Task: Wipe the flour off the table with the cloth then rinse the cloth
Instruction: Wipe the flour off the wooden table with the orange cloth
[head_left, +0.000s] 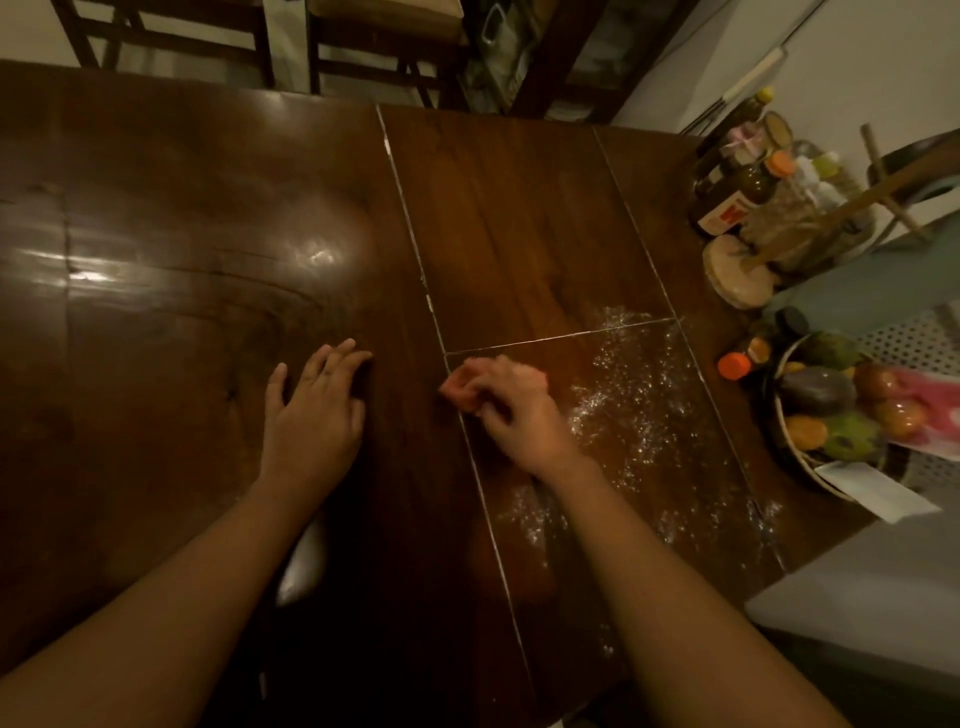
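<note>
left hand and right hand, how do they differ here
The left hand lies flat with fingers spread; the right hand is curled round the pink cloth. The left hand sits on bare wood; the right hand is beside the flour. Both rest on the table.

We are finding no text that we can read. We are seeing only a white label with red marks on a jar (723, 208) at the table's (208, 208) right edge, too blurred to make out.
</note>
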